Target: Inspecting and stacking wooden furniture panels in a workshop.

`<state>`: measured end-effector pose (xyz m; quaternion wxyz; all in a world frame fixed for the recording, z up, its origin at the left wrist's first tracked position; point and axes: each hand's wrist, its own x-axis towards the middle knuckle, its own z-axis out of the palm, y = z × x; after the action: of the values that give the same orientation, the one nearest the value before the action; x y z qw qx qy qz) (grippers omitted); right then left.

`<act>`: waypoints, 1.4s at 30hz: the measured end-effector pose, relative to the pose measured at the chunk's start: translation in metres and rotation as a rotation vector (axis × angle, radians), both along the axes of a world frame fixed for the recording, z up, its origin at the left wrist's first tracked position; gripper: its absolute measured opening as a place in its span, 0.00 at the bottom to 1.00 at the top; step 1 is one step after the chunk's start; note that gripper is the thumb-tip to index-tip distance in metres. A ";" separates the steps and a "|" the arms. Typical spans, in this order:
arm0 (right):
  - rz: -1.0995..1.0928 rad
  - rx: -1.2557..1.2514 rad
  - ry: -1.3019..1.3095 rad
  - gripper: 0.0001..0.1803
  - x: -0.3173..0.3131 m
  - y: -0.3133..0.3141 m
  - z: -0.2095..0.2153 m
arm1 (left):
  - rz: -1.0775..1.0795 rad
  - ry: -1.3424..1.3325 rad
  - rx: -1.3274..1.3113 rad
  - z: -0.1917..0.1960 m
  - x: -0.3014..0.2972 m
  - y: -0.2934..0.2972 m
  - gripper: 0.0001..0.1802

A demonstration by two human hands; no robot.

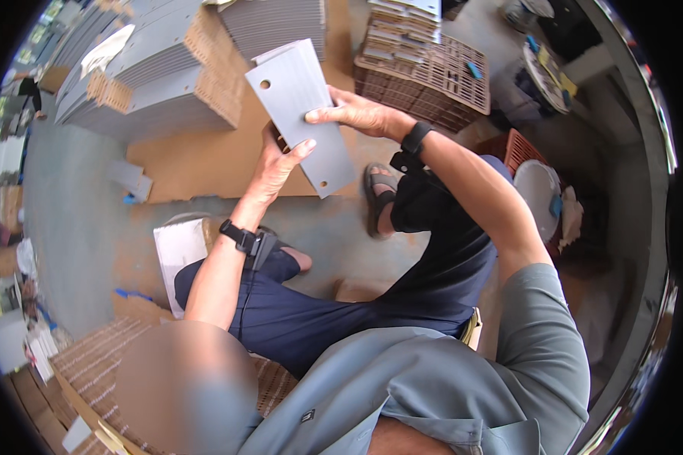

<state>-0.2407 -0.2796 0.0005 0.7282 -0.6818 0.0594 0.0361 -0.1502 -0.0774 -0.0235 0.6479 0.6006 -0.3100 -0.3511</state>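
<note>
In front of me I hold a grey rectangular panel (300, 114) with a round hole near each end. A second edge shows behind its far end, so there seems to be more than one panel. My left hand (277, 163) grips the left long edge, thumb on the face and fingers hidden underneath. My right hand (357, 114) closes on the right long edge, its thumb also lying on the face. Both wrists wear black straps. Beyond the panel, tall stacks of similar grey panels (155, 72) stand on a brown cardboard sheet (182, 163).
A brown plastic crate (432, 83) with more panels on top stands at the far right. Beside my right leg are a red crate (520, 152) and a round white lid (537, 193). A small grey piece (131, 180) lies at the cardboard's left edge. A white box (180, 250) stands by my left leg.
</note>
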 end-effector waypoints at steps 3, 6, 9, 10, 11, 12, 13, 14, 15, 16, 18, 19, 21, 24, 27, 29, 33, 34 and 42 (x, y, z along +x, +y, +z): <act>-0.026 -0.032 -0.011 0.63 -0.026 -0.004 0.000 | -0.085 -0.047 0.016 0.000 -0.011 -0.006 0.56; -0.056 -0.077 0.013 0.66 -0.038 -0.003 0.006 | -0.163 -0.081 0.039 0.003 -0.017 -0.006 0.59; -0.037 -0.147 -0.055 0.65 -0.044 0.005 0.016 | -0.194 -0.132 0.035 0.004 -0.016 -0.002 0.58; -0.025 -0.141 -0.059 0.65 -0.045 0.003 0.017 | -0.227 -0.165 0.009 0.003 -0.013 -0.005 0.58; -0.033 -0.228 -0.102 0.62 -0.043 -0.002 0.019 | -0.258 -0.198 -0.014 0.002 -0.010 -0.009 0.57; -0.046 -0.304 -0.137 0.58 -0.044 -0.006 0.015 | -0.249 -0.191 0.004 0.000 -0.010 -0.011 0.57; -0.021 -0.292 -0.064 0.63 -0.044 -0.011 0.018 | -0.258 -0.205 0.009 0.001 -0.008 -0.013 0.57; -0.028 -0.345 -0.086 0.63 -0.044 -0.011 0.014 | -0.267 -0.217 0.014 0.002 -0.007 -0.014 0.57; -0.038 -0.365 -0.136 0.63 -0.044 -0.012 0.012 | -0.200 -0.262 0.010 -0.013 -0.004 -0.017 0.60; -0.052 -0.385 -0.183 0.64 -0.044 -0.013 0.008 | -0.190 -0.263 0.019 -0.019 -0.003 -0.017 0.60; -0.039 -0.434 -0.209 0.65 -0.041 -0.013 -0.001 | -0.185 -0.277 0.024 -0.032 0.002 -0.015 0.64; -0.035 -0.490 -0.233 0.66 -0.039 -0.012 -0.006 | -0.177 -0.278 0.028 -0.039 0.004 -0.012 0.64; -0.034 -0.531 -0.298 0.67 -0.037 -0.009 -0.031 | -0.180 -0.285 0.056 -0.055 0.005 -0.008 0.67; 0.003 -0.663 -0.281 0.69 -0.048 -0.021 -0.076 | -0.171 -0.170 0.023 -0.071 -0.013 -0.018 0.70; 0.050 -0.451 -0.063 0.69 -0.047 -0.019 -0.096 | -0.113 -0.295 0.169 -0.118 -0.011 -0.014 0.75; 0.040 -0.490 -0.087 0.69 -0.042 -0.013 -0.096 | -0.074 -0.223 0.159 -0.126 -0.015 -0.012 0.75; 0.018 -0.640 -0.138 0.71 -0.045 -0.019 -0.097 | -0.047 -0.196 0.113 -0.130 -0.019 -0.017 0.74; 0.016 -0.640 -0.141 0.71 -0.045 -0.019 -0.095 | -0.047 -0.234 0.123 -0.130 -0.018 -0.018 0.73; -0.024 -0.723 -0.370 0.70 -0.032 -0.026 -0.077 | 0.001 -0.312 0.104 -0.076 -0.007 -0.019 0.66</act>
<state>-0.2727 -0.3054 -0.0764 0.4405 -0.8881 -0.0560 -0.1188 -0.1571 -0.0965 -0.0998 0.5602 0.6808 -0.3881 -0.2685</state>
